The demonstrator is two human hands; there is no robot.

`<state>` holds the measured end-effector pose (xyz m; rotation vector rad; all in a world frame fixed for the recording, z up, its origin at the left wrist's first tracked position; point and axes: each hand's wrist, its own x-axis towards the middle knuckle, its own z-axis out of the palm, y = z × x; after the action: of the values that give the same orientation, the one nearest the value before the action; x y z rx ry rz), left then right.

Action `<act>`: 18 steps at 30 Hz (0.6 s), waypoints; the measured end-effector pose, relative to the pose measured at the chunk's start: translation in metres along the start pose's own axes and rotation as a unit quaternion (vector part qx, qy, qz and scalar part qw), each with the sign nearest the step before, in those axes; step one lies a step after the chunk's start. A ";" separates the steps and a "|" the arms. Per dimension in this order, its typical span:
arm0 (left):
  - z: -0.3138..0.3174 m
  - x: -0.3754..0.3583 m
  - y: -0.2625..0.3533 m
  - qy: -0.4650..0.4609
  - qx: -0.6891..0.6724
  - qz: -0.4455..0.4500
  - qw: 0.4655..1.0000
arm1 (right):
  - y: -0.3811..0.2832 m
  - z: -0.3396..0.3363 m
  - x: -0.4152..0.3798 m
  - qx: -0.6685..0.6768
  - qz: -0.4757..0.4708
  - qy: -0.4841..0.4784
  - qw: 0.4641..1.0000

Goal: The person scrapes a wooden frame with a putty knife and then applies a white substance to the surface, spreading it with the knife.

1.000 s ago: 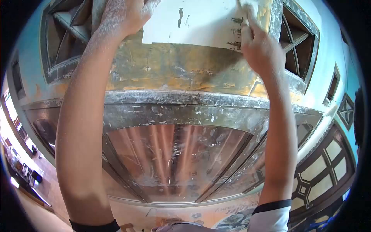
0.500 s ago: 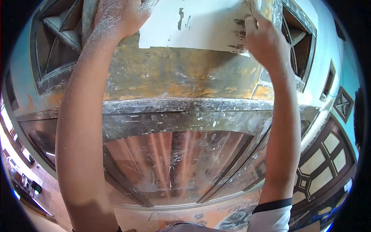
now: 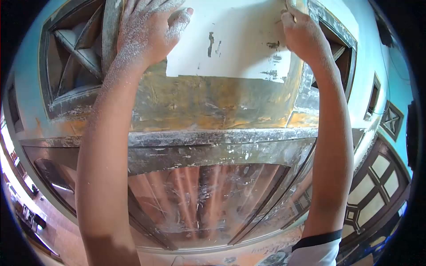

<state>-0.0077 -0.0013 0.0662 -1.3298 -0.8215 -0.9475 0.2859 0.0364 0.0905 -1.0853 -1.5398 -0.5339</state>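
A coat of smooth white filler (image 3: 235, 40) covers the upper part of a worn wall panel (image 3: 199, 99), with a few dark gaps showing through near its right side. My left hand (image 3: 153, 31), dusted with white powder, rests at the left edge of the white area beside a wooden frame. Its fingers stretch upward and the thumb stands apart. At the white area's right edge, my right hand (image 3: 306, 31) is closed, fingers curled round something that the hand and the top of the view hide.
Below the panel runs a scuffed ledge (image 3: 222, 136) above an arched glass pane (image 3: 208, 199) with pinkish curtains behind. Lattice vents flank the panel, the left vent (image 3: 75, 53) more visible. A dark wooden door (image 3: 377, 186) stands at the right.
The view has tilted upward, so the panel and ledge sit lower. My right hand has moved up along the white area's right edge. More of my left hand shows.
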 end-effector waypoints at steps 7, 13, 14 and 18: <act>0.003 -0.001 -0.003 0.013 0.001 -0.005 1.000 | -0.001 0.021 -0.057 -0.097 -0.036 0.019 0.994; 0.000 -0.001 0.003 0.001 -0.010 -0.028 1.000 | 0.004 -0.009 0.009 0.034 -0.014 -0.038 0.999; 0.003 -0.002 0.000 0.003 0.001 -0.018 1.000 | 0.010 0.002 -0.002 -0.048 -0.121 -0.008 0.991; 0.009 -0.003 -0.005 0.011 0.011 -0.003 1.000 | -0.002 0.023 -0.100 -0.044 -0.048 -0.013 0.998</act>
<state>-0.0128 0.0083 0.0666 -1.2971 -0.8167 -0.9530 0.2676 0.0190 -0.0093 -1.0925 -1.6100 -0.6627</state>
